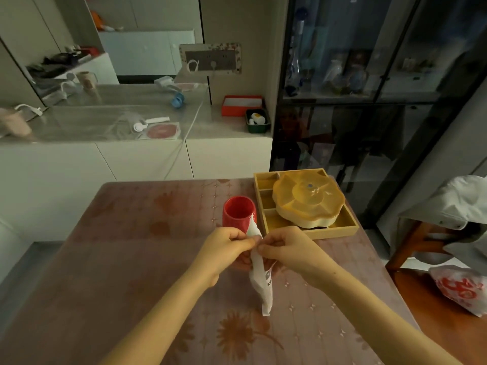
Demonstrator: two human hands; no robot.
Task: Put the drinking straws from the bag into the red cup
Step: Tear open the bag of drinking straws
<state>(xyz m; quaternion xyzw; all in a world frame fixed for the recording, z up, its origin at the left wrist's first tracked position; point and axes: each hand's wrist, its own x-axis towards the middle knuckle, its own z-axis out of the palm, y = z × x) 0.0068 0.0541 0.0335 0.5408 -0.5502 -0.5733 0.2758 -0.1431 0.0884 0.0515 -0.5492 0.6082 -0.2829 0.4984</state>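
A red cup (238,212) stands upright and empty on the brown flowered table (131,259), just beyond my hands. A long narrow white bag (261,280) hangs between my hands above the table, its top end near the cup's rim. My left hand (228,248) pinches the bag's upper edge from the left. From the right, my right hand (284,248) pinches the same edge. No straws show outside the bag; its contents are hidden.
A yellow compartment tray (350,225) with a flower-shaped lidded box (308,201) sits right of the cup. A wooden chair (421,243) with a white garment and a red-printed plastic bag (463,288) stands at the right. White cabinets and a dark glass cabinet lie behind.
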